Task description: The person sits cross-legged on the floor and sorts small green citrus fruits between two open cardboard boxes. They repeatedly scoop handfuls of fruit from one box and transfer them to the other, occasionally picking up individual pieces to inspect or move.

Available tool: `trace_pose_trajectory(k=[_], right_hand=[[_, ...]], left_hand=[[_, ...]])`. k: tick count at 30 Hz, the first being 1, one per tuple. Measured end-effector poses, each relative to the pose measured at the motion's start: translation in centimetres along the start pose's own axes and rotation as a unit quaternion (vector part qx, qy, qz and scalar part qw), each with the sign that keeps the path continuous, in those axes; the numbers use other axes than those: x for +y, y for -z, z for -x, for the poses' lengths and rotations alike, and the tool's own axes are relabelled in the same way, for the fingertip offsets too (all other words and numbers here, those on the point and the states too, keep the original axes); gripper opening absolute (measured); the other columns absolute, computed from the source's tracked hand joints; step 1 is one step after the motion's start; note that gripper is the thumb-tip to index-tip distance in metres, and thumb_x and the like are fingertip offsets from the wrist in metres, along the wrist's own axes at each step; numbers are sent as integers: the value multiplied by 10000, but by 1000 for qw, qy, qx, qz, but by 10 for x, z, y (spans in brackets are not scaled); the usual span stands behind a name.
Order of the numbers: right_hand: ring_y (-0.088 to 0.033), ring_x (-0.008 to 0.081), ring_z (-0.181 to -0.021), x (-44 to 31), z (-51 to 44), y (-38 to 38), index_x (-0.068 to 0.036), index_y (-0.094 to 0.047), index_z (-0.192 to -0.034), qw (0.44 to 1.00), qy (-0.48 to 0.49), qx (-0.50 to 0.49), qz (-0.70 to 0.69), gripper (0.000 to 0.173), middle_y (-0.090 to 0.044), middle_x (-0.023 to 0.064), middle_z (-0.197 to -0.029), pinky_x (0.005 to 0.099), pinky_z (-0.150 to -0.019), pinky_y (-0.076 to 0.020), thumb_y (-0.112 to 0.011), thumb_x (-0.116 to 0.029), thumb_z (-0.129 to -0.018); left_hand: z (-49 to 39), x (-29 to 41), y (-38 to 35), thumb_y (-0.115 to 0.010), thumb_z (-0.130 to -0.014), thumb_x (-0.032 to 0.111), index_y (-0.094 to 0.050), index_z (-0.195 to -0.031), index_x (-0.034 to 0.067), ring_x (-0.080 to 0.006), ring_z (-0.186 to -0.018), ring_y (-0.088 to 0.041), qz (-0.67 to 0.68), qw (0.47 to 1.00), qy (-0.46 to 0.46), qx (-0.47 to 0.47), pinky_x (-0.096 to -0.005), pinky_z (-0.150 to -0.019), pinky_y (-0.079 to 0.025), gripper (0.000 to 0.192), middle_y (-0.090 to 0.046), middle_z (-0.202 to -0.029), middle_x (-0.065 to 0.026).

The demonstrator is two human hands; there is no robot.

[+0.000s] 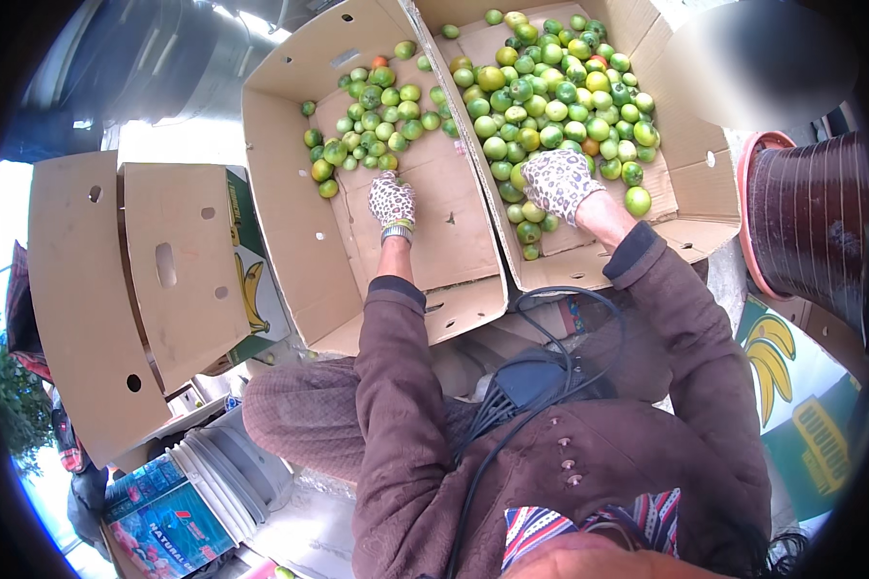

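My left hand (392,199), in a leopard-print glove with a watch at the wrist, is over the left cardboard box (282,210), at the near edge of a loose group of green tomatoes (369,123). Its fingers are curled and point away from me; whether a tomato is in them cannot be told. My right hand (561,182), gloved alike, reaches into the right cardboard box (695,152), among a denser heap of green and yellowish tomatoes (550,90). The fingertips are hidden from view, so its hold is unclear. A few reddish tomatoes lie in both boxes.
Flattened-looking cardboard boxes (87,289) stand at the left, with stacked white buckets (217,485) below them. A dark red ribbed container (807,217) stands at the right above a printed banana carton (796,405). A black cable (478,470) runs over my lap near the boxes.
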State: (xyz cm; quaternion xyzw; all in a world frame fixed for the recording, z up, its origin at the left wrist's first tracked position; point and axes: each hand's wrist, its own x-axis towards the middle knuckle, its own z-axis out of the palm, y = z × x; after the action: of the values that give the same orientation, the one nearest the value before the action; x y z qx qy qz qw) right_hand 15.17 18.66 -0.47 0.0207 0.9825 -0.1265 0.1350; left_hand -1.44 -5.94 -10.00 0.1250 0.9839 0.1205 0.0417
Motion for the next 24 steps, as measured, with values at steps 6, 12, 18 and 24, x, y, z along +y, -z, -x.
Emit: trace_pose_trajectory(k=[6,12,18,24], right_hand=[[-650,296,-918,-5,-1,10,-98,-679,-1050,956,9,262,-133,281,-686,123,-996,428,-768,-506,-552,-280,-878],[-588,287,-1128,-20,9,36,-115,-501,-1364,915,65,313,-245,578,-606,127,-1250,387,-959,-461,-638,-379,-868],[-637,257,-924,-13,11,33,-122,-620,-1215,883,113,403,-211,412,-662,82,-1022,378,-800,-512,-662,-282,-838],[-628,259,-994,-13,11,32,-135,-587,-1253,898,92,347,-255,453,-650,100,-1096,383,-837,-504,-666,-284,-833]], left_hand=[[-32,47,67,-693,-829,107,-507,-1275,-75,-203,-901,-650,574,814,72,46,-295,-697,-539,516,-641,-1109,-175],[21,139,125,-747,-799,199,-411,-1419,42,-139,-718,-647,435,880,-192,-8,-286,-646,-537,723,-677,-873,-79],[43,155,137,-796,-735,247,-396,-1443,90,-149,-750,-674,334,898,-282,-50,-297,-709,-552,828,-697,-890,-87],[42,150,137,-684,-853,81,-432,-1402,26,-129,-892,-667,452,854,-235,-106,-268,-786,-553,606,-703,-971,-94]])
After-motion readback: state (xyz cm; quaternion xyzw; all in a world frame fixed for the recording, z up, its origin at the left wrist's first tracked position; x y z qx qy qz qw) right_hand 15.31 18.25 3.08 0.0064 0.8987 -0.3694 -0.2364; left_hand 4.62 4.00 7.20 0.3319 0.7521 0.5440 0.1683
